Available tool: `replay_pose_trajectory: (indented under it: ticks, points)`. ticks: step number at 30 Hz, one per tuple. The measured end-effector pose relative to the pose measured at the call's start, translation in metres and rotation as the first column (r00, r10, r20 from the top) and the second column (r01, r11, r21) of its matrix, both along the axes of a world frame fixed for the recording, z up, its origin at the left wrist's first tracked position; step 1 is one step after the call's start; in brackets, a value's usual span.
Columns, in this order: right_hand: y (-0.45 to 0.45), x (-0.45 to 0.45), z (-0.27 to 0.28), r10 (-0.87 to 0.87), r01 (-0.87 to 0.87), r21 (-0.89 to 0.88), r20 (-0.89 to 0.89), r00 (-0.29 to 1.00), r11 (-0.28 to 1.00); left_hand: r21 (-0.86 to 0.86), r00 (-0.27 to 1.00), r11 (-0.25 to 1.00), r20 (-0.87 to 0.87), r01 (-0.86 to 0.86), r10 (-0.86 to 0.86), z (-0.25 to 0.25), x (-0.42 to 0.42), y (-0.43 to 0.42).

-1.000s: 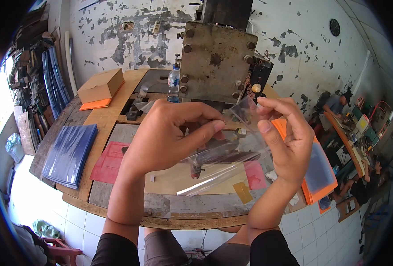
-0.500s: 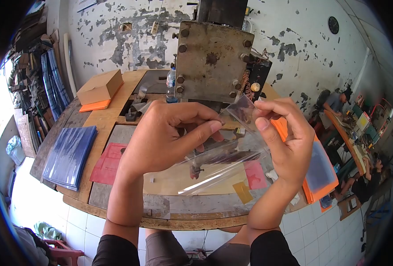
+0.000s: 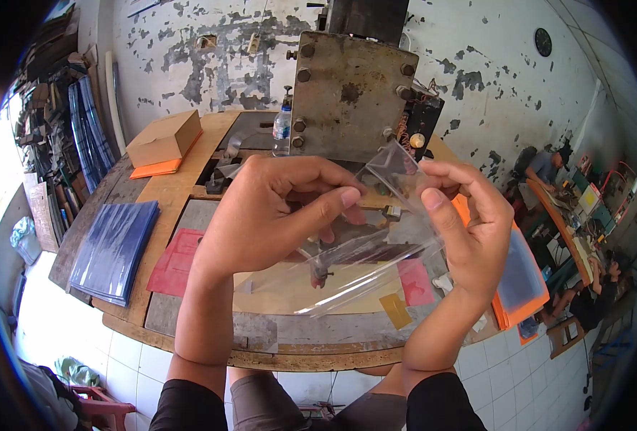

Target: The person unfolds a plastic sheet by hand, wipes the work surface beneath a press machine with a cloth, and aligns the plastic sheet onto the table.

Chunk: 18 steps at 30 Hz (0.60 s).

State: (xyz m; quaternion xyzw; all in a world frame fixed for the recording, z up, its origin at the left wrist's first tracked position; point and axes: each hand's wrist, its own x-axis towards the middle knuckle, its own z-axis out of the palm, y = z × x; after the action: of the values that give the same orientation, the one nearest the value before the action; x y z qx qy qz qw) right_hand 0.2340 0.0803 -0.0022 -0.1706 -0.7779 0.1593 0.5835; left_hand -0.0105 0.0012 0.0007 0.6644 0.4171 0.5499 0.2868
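Note:
A clear plastic sheet (image 3: 361, 269) hangs between my two hands above the table, its upper corner sticking up in front of the machine. My left hand (image 3: 289, 212) pinches its edge between thumb and fingertips. On the other side, my right hand (image 3: 469, 215) grips the sheet with thumb and index finger. Below lies a beige board (image 3: 271, 298) with a small brown-yellow piece (image 3: 394, 311) near its right end. Red pieces (image 3: 177, 264) lie to the left and right of the board.
A metal press (image 3: 351, 93) stands behind my hands, beside a bottle (image 3: 281, 133). Blue plastic sheets (image 3: 113, 251) and a cardboard box (image 3: 164, 140) are at left. An orange-edged stack (image 3: 521, 276) lies right. Two people sit at a far-right workbench (image 3: 566, 230).
The upper corner of the clear sheet has risen and tilted slightly between my hands. Both hands keep their grip and have barely moved.

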Motion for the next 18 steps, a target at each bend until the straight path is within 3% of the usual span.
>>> replay_pose_trajectory:
  ticks: [7, 11, 14, 18]
  points:
    - [0.001, -0.003, -0.001, 0.084, -0.088, -0.08, -0.061, 0.995, 0.993, 0.182, 0.993, 0.981, 0.111, -0.066, 0.046, -0.009, -0.007, 0.015]
    - [0.002, -0.005, -0.002, 0.176, -0.201, -0.156, -0.158, 0.972, 0.967, 0.124, 0.996, 0.992, 0.086, -0.016, 0.006, -0.003, -0.014, 0.011]
    - [0.002, -0.005, -0.002, 0.176, -0.206, -0.154, -0.188, 0.966, 0.966, 0.065, 0.998, 0.996, 0.013, 0.058, -0.059, -0.004, -0.023, 0.012]
    - [-0.001, -0.008, -0.002, 0.14, -0.164, -0.159, -0.148, 0.979, 0.974, 0.037, 0.991, 0.991, 0.05, 0.125, -0.127, -0.007, -0.023, 0.015]
